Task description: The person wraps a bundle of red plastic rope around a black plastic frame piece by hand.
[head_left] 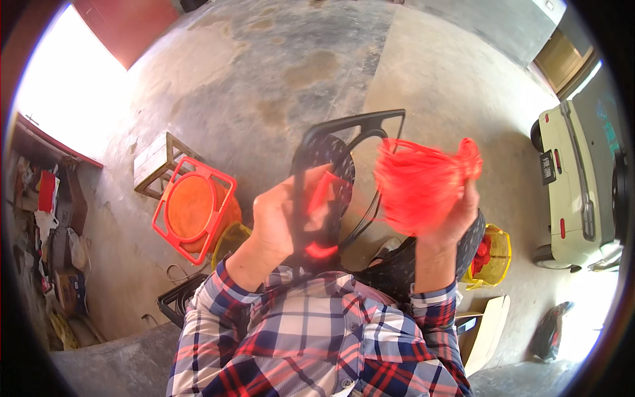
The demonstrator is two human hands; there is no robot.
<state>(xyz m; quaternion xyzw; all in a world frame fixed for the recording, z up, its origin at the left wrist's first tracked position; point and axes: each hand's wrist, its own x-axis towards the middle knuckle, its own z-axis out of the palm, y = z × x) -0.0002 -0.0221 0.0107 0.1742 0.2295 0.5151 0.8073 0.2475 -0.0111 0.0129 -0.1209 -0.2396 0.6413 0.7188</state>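
Note:
My right hand is closed round a loose bundle of red strands, smeared by motion. Its fingers are mostly behind the bundle. To the left, my left hand is closed, with a red strip at its fingers. A black frame with a curved inner hoop lies over my lap, its blurred left bar crossing in front of my left hand. Whether that hand also grips the bar I cannot tell. A short bright red piece shows at the frame's near side.
At my left are a wooden stool, a red square frame over an orange round thing, and a black crate. A yellow basket with red contents and an open cardboard box stand right. A pale vehicle is farther right.

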